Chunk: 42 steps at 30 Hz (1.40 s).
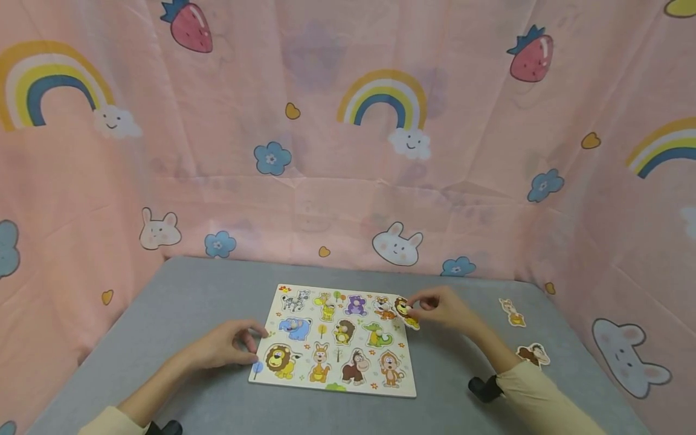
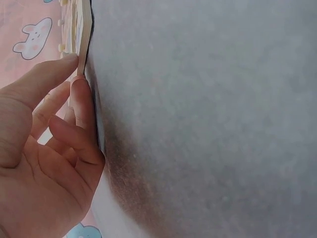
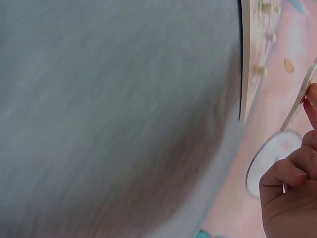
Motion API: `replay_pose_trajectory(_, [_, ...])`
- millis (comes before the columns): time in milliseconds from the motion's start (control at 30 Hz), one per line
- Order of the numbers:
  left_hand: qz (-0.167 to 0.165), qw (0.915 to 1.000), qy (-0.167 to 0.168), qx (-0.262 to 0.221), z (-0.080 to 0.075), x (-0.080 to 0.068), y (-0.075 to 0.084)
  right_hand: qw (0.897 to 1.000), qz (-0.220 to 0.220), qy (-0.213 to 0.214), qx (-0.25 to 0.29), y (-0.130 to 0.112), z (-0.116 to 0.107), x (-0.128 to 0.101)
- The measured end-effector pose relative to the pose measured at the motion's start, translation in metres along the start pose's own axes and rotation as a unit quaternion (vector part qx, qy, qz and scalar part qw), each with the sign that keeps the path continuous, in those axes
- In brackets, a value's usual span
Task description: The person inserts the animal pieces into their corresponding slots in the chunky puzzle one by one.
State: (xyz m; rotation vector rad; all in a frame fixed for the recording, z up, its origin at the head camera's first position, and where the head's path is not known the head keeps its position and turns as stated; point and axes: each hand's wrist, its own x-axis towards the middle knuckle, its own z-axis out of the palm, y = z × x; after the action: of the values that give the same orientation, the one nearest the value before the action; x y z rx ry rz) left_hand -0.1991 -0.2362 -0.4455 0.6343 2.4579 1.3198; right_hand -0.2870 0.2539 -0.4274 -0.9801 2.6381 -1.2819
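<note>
So right now the right hand (image 1: 443, 307) is pinching a brown-and-yellow animal piece (image 1: 406, 312) by its little knob, holding it tilted at the top right corner of the puzzle board (image 1: 333, 339). The right wrist view shows that piece (image 3: 298, 103) angled up and clear of the board's edge (image 3: 245, 59), so it's not seated yet. I can't tell which animal it is, too small.

The left hand (image 1: 225, 345) sits at the board's left edge beside the lion (image 1: 279, 359), and in the left wrist view the fingertips (image 2: 80, 96) press against the side of the board (image 2: 83, 34) with fingers fairly straight, just bracing it and not wrapped round anything.

What could go wrong, as I see it: the piece is coming in at an angle, so it could catch on the rim of its cutout and sit crooked, or ride up over the tiger (image 1: 385, 307) next door. It's only held by a fingertip pinch, so a twist could pop it loose onto the grey table (image 1: 163, 314). And if the left hand eases off, a push from the right would probably slide the whole board sideways.

Two more loose pieces, a pale one (image 1: 512, 312) and a brown one (image 1: 534, 354), lie well off to the right.
</note>
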Motion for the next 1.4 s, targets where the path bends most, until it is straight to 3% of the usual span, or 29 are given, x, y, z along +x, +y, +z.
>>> replay_pose_trajectory(367, [-0.005, 1.0000, -0.002, 0.004, 0.001, 0.001, 0.001, 1.000, 0.000, -0.020, 0.008, -0.021, 0.027, 0.024])
replay_pose_trajectory(633, [-0.003, 0.9999, -0.001, 0.010, 0.001, 0.000, 0.001, 0.998, -0.041, -0.035, 0.022, -0.031, 0.048, 0.037])
replay_pose_trajectory(867, [-0.006, 1.0000, 0.000, 0.001, 0.003, 0.000, 0.003, 0.998, -0.047, -0.046, 0.020, -0.044, 0.068, 0.048])
replay_pose_trajectory(1133, [-0.012, 0.9999, 0.003, -0.002, 0.003, -0.001, 0.002, 0.990, -0.092, -0.082, 0.071, -0.068, 0.095, 0.066])
replay_pose_trajectory(1400, [-0.013, 0.9999, 0.001, -0.005, 0.003, -0.001, 0.001, 0.988, -0.065, -0.115, 0.079, -0.092, 0.126, 0.079])
